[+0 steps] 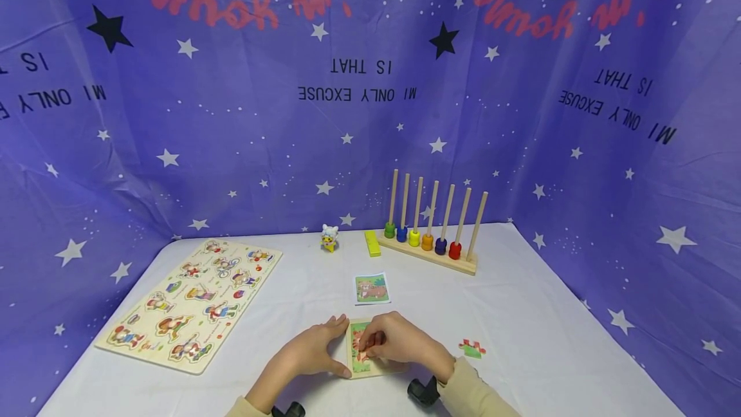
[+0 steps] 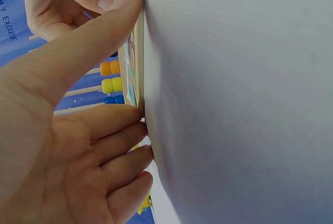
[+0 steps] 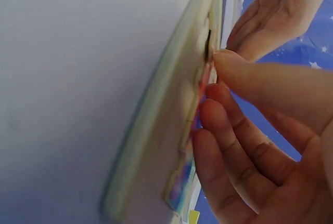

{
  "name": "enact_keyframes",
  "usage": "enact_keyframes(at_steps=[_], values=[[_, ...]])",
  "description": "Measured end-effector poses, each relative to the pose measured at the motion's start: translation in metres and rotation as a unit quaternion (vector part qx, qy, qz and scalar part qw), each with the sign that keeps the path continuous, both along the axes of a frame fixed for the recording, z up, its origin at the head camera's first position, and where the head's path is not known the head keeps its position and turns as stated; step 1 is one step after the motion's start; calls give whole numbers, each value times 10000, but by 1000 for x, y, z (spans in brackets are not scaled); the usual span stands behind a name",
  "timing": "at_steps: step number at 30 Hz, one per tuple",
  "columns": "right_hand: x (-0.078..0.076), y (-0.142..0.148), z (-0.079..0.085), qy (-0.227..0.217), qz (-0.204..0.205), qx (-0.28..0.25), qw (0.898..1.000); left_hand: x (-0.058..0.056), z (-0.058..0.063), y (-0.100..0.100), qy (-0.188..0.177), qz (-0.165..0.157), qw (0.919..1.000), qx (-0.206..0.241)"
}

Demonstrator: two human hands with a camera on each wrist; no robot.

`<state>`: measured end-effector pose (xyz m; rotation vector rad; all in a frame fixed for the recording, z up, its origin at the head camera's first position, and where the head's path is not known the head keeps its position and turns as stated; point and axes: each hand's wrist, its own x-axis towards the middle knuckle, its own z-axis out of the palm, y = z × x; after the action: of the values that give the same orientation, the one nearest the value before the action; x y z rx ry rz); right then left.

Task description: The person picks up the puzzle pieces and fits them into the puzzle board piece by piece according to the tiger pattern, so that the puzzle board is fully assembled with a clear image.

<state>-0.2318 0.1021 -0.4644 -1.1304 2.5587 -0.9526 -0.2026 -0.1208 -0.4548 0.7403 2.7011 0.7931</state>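
A small wooden puzzle tray [image 1: 366, 376] lies at the near middle of the table. Green and red-orange jigsaw pieces [image 1: 356, 327] fill its left part; my right hand covers much of the rest. My left hand [image 1: 312, 347] is spread along the left side, thumb at the near corner and the other fingers at the far one. Over the tray, my right hand [image 1: 399, 340] pinches a puzzle piece [image 3: 206, 76] between thumb and curled fingers, low against the other pieces. One loose red and green puzzle piece [image 1: 472, 349] lies right of that hand. Beyond the tray is a picture card [image 1: 372, 289].
A large wooden board [image 1: 191, 314] with painted figures lies at the left. At the back stand a little toy figure [image 1: 329, 237], a yellow block [image 1: 373, 244] and a rack of pegs [image 1: 428, 255] with coloured beads. Starred purple cloth [image 1: 370, 147] hangs around the table.
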Motion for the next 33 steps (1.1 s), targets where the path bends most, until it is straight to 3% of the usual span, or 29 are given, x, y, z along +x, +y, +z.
enact_keyframes(at_steps=[19, 33], values=[[4, 3, 5, 73, 11, -90, 9999, -1, 1, 0, -41, 6, 10000, -31], [-1, 51, 18, 56, -256, -359, 9990, -1, -2, 0, -75, 39, 10000, 35]])
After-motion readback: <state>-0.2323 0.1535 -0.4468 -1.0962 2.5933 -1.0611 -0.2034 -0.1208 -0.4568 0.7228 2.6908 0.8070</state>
